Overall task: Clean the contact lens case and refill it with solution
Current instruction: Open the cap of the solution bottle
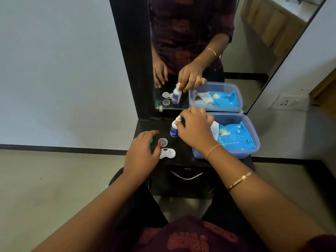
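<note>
A small white and purple solution bottle [174,129] stands upright on the black dresser top [183,157]. My right hand [195,129] has its fingers around the bottle's neck and cap. The white contact lens case [168,153] lies near the front edge, with a clear round cap [162,142] just behind it. A green cap [152,140] peeks out from under my left hand [141,154], which rests spread over the dresser top; its fingertips touch the case's left end.
A blue plastic tub [252,135] holding a blue wipes pack [234,137] and a white tissue stands at the right of the dresser. A mirror [200,51] rises right behind. A drawer handle [186,176] is below the front edge.
</note>
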